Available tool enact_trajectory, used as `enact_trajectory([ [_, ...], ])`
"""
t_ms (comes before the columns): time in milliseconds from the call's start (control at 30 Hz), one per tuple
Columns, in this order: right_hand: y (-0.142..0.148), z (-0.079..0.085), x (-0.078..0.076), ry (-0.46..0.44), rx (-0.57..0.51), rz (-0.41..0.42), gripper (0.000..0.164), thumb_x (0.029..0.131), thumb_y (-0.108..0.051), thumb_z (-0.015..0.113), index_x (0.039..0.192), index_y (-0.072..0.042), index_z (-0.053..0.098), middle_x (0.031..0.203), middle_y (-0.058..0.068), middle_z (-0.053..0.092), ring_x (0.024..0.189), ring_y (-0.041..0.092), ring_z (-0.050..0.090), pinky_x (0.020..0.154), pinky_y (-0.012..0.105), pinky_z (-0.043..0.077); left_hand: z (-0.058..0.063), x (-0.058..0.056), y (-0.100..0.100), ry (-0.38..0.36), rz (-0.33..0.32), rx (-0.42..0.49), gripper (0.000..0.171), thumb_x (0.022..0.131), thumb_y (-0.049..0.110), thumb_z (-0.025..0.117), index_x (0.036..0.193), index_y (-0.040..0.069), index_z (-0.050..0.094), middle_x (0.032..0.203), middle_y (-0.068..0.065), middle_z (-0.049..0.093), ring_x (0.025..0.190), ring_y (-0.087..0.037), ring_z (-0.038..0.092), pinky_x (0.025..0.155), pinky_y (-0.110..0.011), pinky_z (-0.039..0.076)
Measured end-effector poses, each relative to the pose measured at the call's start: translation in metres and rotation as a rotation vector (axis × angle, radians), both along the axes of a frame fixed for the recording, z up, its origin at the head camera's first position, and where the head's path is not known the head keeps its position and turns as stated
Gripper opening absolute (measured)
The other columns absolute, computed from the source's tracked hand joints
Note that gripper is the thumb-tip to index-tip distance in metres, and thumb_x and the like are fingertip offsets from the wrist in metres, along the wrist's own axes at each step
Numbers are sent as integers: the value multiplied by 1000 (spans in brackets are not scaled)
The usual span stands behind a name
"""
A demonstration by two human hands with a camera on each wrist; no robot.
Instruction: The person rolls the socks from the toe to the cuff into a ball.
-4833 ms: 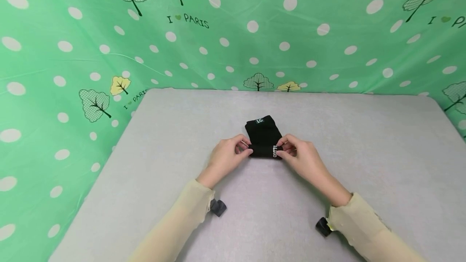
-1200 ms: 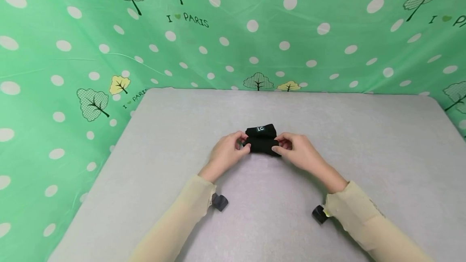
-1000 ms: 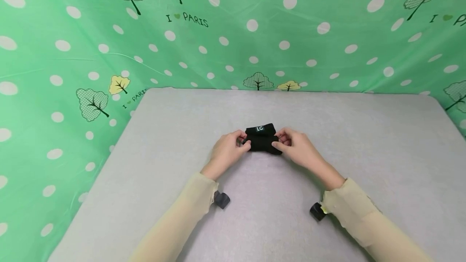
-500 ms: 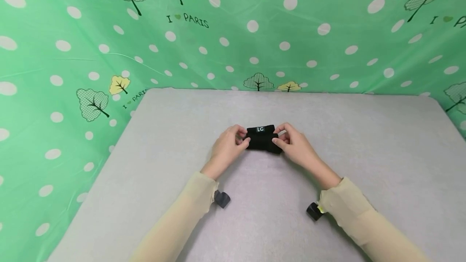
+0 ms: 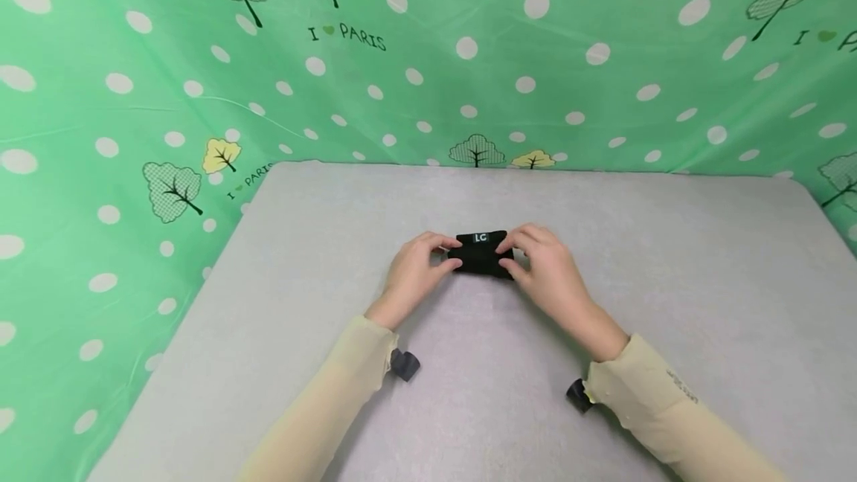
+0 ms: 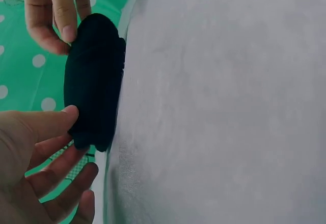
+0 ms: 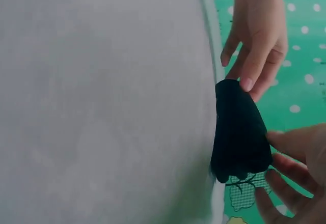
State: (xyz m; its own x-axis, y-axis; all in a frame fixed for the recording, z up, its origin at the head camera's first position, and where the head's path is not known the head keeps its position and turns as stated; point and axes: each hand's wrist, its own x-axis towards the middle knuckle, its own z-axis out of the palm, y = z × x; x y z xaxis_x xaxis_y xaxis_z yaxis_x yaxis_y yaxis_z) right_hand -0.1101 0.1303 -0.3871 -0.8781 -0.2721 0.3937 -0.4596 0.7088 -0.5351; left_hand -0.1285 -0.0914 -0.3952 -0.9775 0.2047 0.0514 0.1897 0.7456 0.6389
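A pair of black socks [image 5: 478,259], mostly rolled up, lies on the grey table around its middle. At the far side of the roll a short flap shows a pale "LC" mark. My left hand [image 5: 416,270] holds the roll's left end between thumb and fingers. At the other end my right hand [image 5: 552,270] grips the roll, thumb on the near side and fingers over the top. In the left wrist view the thick roll [image 6: 94,81] has my left thumb on its surface. Layered edges of the roll [image 7: 242,132] appear in the right wrist view.
The grey table [image 5: 636,236] stretches out on both sides of the hands. Behind and to the left hangs a green sheet [image 5: 375,117] with white dots and printed trees. Small black devices [image 5: 405,365] are strapped at both wrists.
The socks have been rolled away from me, so the flat part with the mark has shortened to a strip. Both hands moved slightly farther forward, and the right fingers shifted onto the roll's top.
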Motion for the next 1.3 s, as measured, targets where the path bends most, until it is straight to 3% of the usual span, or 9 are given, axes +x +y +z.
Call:
enact_trajectory([
  [67, 0, 2, 1, 51, 50, 18, 21, 78, -9, 84, 96, -8, 73, 105, 7, 70, 97, 28, 64, 85, 43, 55, 0, -1, 1, -9, 7, 0, 28, 88, 28, 76, 115, 21, 73, 116, 0, 71, 104, -18, 65, 94, -37, 51],
  [133, 0, 3, 1, 45, 91, 21, 26, 76, -13, 86, 99, -9, 74, 108, 7, 70, 100, 29, 64, 88, 45, 54, 0, -3, 1, -17, 15, -1, 28, 89, 29, 76, 115, 21, 74, 115, 0, 71, 104, -18, 66, 94, -37, 51],
  [333, 4, 5, -3, -86, 156, 13, 38, 77, -16, 86, 112, -8, 71, 119, 10, 69, 110, 32, 64, 95, 47, 52, -1, -8, 4, -34, 32, 1, 25, 91, 35, 72, 113, 23, 75, 114, 2, 72, 105, -16, 67, 94, -36, 52],
  [733, 9, 1, -21, -226, 121, -10, 31, 88, -15, 76, 118, -7, 72, 123, 15, 70, 121, 37, 62, 104, 53, 47, 0, -21, 10, -78, 70, -14, 28, 93, 41, 69, 112, 21, 74, 116, 0, 67, 109, -18, 65, 95, -38, 52],
  [933, 10, 5, -23, -236, 171, 17, 33, 91, -17, 73, 122, -7, 70, 126, 16, 69, 121, 38, 61, 105, 54, 46, 1, -26, 12, -120, 65, 12, 28, 94, 41, 67, 112, 20, 72, 116, 0, 72, 106, -19, 68, 90, -39, 54],
  [1067, 11, 7, -23, -245, 214, 30, 45, 85, -22, 80, 125, -6, 68, 127, 15, 68, 123, 36, 61, 105, 53, 46, 2, -29, 13, -143, 64, 22, 25, 95, 40, 66, 111, 21, 71, 111, 1, 74, 102, -18, 69, 85, -38, 54],
  [1200, 8, 5, -28, -253, 231, 39, 50, 81, -19, 84, 124, -5, 64, 127, 14, 66, 123, 34, 60, 104, 50, 48, 3, -32, 14, -139, 66, 18, 24, 95, 39, 66, 110, 22, 71, 110, 1, 74, 100, -18, 69, 85, -37, 54],
  [1300, 7, 3, -32, -242, 225, 40, 45, 82, -15, 82, 120, -4, 63, 124, 15, 66, 121, 34, 60, 102, 50, 48, 5, -30, 15, -102, 23, -21, 23, 97, 35, 64, 115, 22, 71, 115, 2, 74, 108, -19, 69, 92, -38, 54],
])
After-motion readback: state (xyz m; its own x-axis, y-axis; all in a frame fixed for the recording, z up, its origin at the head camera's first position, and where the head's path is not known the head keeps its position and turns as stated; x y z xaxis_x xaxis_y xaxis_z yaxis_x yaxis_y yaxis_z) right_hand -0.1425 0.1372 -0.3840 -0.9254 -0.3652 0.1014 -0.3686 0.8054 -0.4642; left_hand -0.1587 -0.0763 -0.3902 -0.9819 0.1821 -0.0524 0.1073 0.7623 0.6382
